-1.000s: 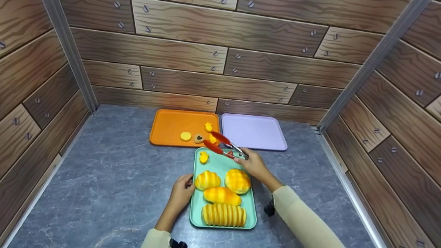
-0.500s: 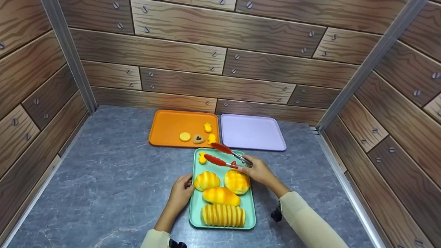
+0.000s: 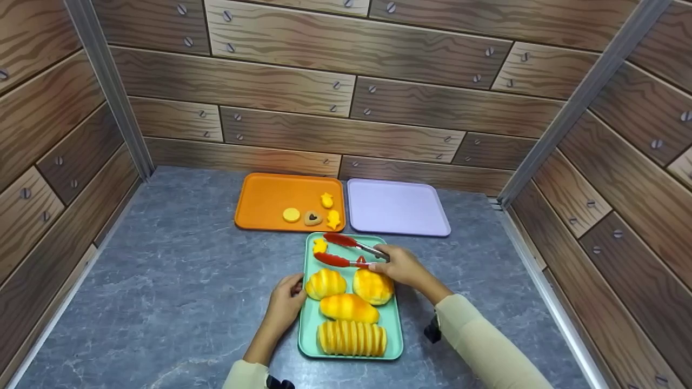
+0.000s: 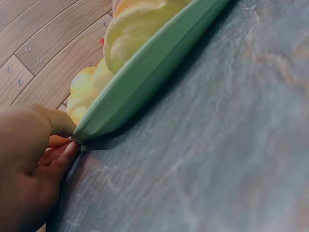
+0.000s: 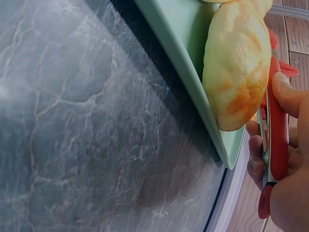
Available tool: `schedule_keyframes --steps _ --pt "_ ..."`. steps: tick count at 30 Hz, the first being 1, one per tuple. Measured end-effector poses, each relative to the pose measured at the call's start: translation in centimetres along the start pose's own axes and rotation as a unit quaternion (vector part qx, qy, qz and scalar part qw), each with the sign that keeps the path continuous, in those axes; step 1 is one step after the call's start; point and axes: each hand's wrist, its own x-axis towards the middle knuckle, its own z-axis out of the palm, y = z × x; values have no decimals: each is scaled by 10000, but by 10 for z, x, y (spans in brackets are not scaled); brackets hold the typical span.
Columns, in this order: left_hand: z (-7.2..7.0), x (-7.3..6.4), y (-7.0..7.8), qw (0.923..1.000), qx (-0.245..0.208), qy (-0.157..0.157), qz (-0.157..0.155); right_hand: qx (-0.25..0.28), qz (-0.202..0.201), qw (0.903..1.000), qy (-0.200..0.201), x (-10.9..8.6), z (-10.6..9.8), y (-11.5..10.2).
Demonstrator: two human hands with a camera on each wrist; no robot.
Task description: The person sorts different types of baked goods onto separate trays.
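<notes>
Left hand [image 3: 286, 298]: its thumb and fingers pinch the rim at the left edge of the green tray [image 3: 393, 328].
Right hand [image 3: 401, 263]: its fingers wrap round the handles of the red tongs [image 3: 343, 240].
Tongs: the two red tips are spread apart, over the far part of the green tray.
Small yellow piece [image 3: 320, 247]: in the far left corner of the green tray, right by the tips; I can't tell if they touch it.
Green tray: a ridged round bun [image 3: 325, 283] by the left edge, a smoother bun [image 3: 373, 287] by the right edge, a long bun [image 3: 349, 308] nearer, and a striped loaf [image 3: 352, 338] by the near edge.
Orange tray [image 3: 270, 197]: four little treats [image 3: 291, 215] toward its near right corner.
Purple tray [image 3: 398, 207]: just beside the orange tray's right edge.
</notes>
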Motion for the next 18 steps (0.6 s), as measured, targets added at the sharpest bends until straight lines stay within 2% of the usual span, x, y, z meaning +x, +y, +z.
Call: schedule_keyframes --steps 9,18 --pt "1 0 2 10000 -15 -6 -24 -157 43 9998 113 0 1 0" --pt "0 -1 1 10000 -37 1 -46 -162 -234 9993 250 -1 4 3"
